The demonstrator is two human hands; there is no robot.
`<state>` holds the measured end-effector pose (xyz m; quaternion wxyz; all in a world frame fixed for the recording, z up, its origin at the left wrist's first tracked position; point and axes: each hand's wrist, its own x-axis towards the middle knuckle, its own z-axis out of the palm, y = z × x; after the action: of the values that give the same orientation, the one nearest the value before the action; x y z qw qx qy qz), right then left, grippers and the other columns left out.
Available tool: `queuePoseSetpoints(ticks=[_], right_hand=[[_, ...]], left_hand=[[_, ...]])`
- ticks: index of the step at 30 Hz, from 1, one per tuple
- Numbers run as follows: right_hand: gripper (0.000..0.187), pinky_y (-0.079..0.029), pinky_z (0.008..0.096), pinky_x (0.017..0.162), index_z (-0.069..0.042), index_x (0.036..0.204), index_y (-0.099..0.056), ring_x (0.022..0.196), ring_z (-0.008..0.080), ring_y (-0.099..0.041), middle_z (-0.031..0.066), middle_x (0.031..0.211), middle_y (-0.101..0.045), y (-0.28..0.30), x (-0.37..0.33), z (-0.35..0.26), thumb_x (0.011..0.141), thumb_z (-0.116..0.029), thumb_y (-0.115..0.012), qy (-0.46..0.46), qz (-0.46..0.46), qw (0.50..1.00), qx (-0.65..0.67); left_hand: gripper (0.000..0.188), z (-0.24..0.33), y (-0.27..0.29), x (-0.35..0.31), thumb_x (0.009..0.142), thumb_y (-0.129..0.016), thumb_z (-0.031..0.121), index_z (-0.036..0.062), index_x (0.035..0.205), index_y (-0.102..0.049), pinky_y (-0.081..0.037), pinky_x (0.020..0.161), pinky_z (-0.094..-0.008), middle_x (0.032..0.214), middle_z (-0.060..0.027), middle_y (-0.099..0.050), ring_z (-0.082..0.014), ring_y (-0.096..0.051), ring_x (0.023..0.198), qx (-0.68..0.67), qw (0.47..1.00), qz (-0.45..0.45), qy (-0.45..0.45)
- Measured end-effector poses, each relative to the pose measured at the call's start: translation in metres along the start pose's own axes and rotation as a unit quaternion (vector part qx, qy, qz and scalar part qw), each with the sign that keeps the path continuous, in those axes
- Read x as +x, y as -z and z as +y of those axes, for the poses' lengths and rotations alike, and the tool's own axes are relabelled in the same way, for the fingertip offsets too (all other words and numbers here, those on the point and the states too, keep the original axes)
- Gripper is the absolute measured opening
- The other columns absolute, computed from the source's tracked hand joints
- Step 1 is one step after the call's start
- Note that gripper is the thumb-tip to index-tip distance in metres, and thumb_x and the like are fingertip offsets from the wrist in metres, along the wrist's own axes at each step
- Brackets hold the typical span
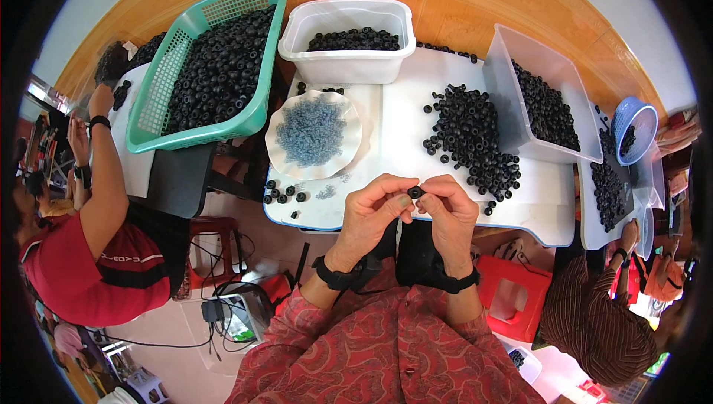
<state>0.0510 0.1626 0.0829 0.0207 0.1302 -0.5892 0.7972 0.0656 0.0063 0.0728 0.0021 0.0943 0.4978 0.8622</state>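
Note:
Over the table's near edge, my left hand (379, 209) and my right hand (451, 214) meet at their fingertips. Pinched between both thumbs and forefingers is a small black round part (415, 191) with a hole in its middle. Ahead and to the left, a pale scalloped plate (350, 157) carries a heap of small translucent bluish rings (310, 132). To the right of it lies a loose pile of black round parts (468, 131). A few black parts (282, 194) and some loose rings (325, 192) sit near my left hand.
Behind stand a green basket (141, 118) and a white tub (347, 70), each holding black parts. A clear bin (509, 99) of them is at right. People work at both sides, one in a red shirt (96, 274). A red stool (531, 285) is below the table.

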Motion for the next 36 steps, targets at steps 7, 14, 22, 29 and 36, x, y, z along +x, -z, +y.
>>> queuePoseSetpoints(ticks=[7, 14, 22, 29, 36], right_hand=[[0.011, -0.051, 0.0235, 0.069, 0.002, 0.099, -0.068, 0.079, 0.0122, -0.060, 0.0073, 0.096, -0.061, -0.006, -0.004, -0.023, 0.088, 0.003, -0.069, 0.050, -0.033, 0.998, 0.024], [0.011, -0.050, 0.0253, 0.065, 0.003, 0.100, -0.069, 0.076, 0.0140, -0.060, 0.0088, 0.094, -0.059, -0.017, -0.011, -0.043, 0.090, -0.003, -0.069, 0.034, -0.056, 0.993, 0.099], [0.011, -0.049, 0.0245, 0.064, 0.004, 0.099, -0.068, 0.075, 0.0129, -0.059, 0.0083, 0.095, -0.059, -0.026, -0.018, -0.053, 0.092, -0.004, -0.068, 0.031, -0.068, 0.995, 0.064], [0.011, -0.051, 0.0217, 0.068, 0.004, 0.104, -0.066, 0.078, 0.0101, -0.062, 0.0079, 0.099, -0.061, -0.043, -0.028, -0.056, 0.095, -0.001, -0.063, 0.083, -0.027, 0.992, -0.087], [0.012, -0.052, 0.0214, 0.065, 0.004, 0.106, -0.066, 0.073, 0.0088, -0.062, 0.0066, 0.093, -0.065, -0.050, -0.031, -0.054, 0.096, -0.002, -0.063, 0.035, 0.006, 0.991, -0.127]], left_hand=[[0.023, 0.025, -0.015, -0.008, 0.096, -0.059, -0.002, -0.0054, 0.119, -0.064, -0.052, 0.067, -0.0226, 0.100, -0.0086, -0.063, -0.0113, -0.062, 0.075, -0.049, 0.998, -0.041, -0.028], [0.024, 0.037, -0.019, -0.017, 0.096, -0.061, 0.001, -0.0056, 0.119, -0.063, -0.053, 0.062, -0.0236, 0.101, -0.0114, -0.062, -0.0133, -0.063, 0.075, -0.038, 0.995, -0.064, -0.071], [0.024, 0.045, -0.019, -0.027, 0.096, -0.060, 0.000, -0.0043, 0.119, -0.064, -0.053, 0.063, -0.0222, 0.100, -0.0101, -0.063, -0.0119, -0.064, 0.074, -0.064, 0.993, -0.069, -0.079], [0.020, 0.046, -0.019, -0.035, 0.098, -0.060, 0.005, -0.0038, 0.116, -0.066, -0.051, 0.058, -0.0209, 0.088, -0.0063, -0.065, -0.0085, -0.061, 0.069, -0.049, 0.998, 0.004, -0.036], [0.025, 0.046, -0.016, -0.036, 0.103, -0.056, 0.017, -0.0048, 0.107, -0.068, -0.049, 0.051, -0.0199, 0.082, -0.0060, -0.068, -0.0071, -0.059, 0.063, -0.046, 0.997, 0.059, 0.024]])
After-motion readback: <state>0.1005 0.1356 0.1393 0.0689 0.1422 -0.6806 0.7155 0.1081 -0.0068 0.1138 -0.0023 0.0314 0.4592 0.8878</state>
